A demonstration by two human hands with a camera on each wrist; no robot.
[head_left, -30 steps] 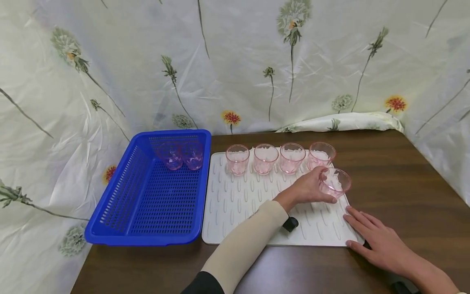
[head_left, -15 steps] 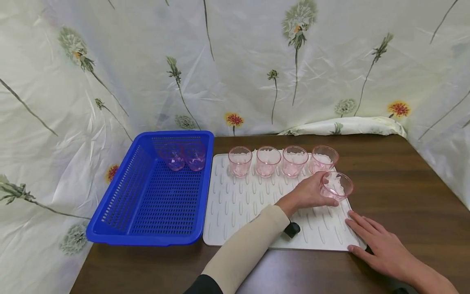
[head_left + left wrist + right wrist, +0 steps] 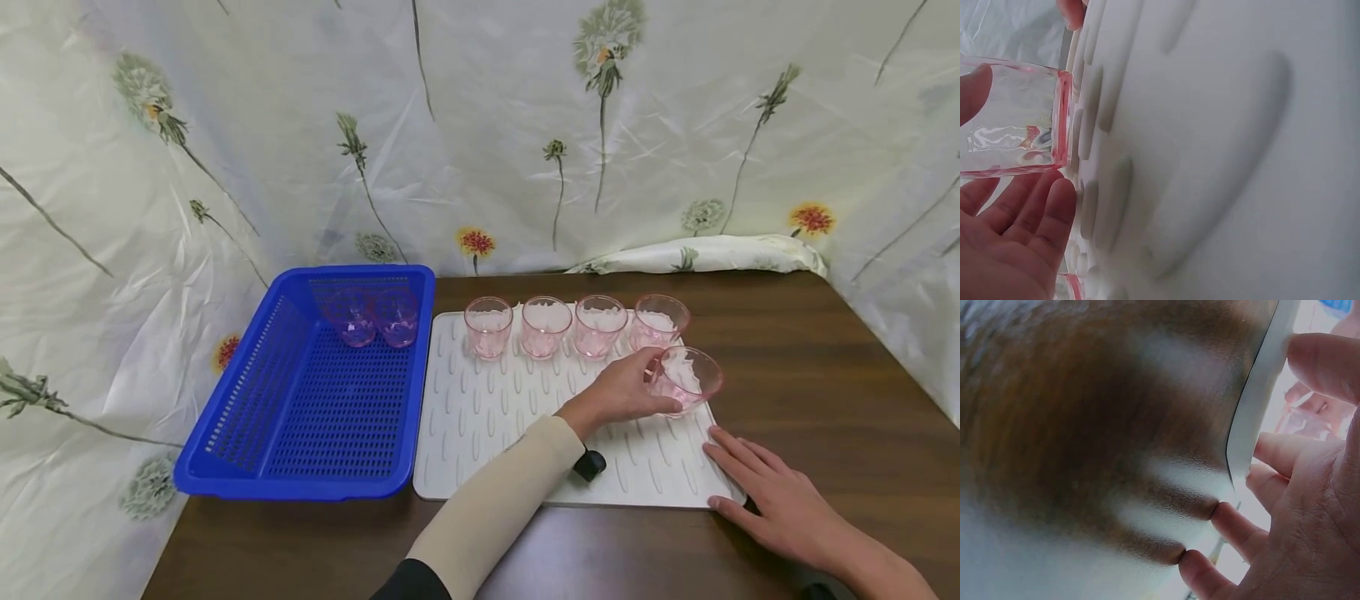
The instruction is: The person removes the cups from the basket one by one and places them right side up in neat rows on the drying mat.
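My left hand (image 3: 618, 390) holds a pink-tinted drinking glass (image 3: 692, 385) at the right edge of a white ridged drying mat (image 3: 510, 433). Seen from the left wrist, the thumb lies against one side of the glass (image 3: 1016, 122) and the fingers are at the other, with its thick base right at the mat's ridges. Four-sided in outline there, it has a round rim in the head view. My right hand (image 3: 783, 504) lies with fingers extended, fingertips along the mat's right edge near the front corner. Several matching glasses (image 3: 545, 327) stand upright in a row along the mat's back.
To the left of the mat stands a blue plastic basket (image 3: 300, 483) with two pink glasses (image 3: 396, 321) at its back end. Brown wooden table (image 3: 825, 358) extends to the right. A flower-print cloth (image 3: 465, 125) hangs behind, its folded bottom lying on the table's back edge.
The held glass has shifted very slightly to the right over the mat's edge, left hand still at it. The right hand stays in place. The head view has swayed a little.
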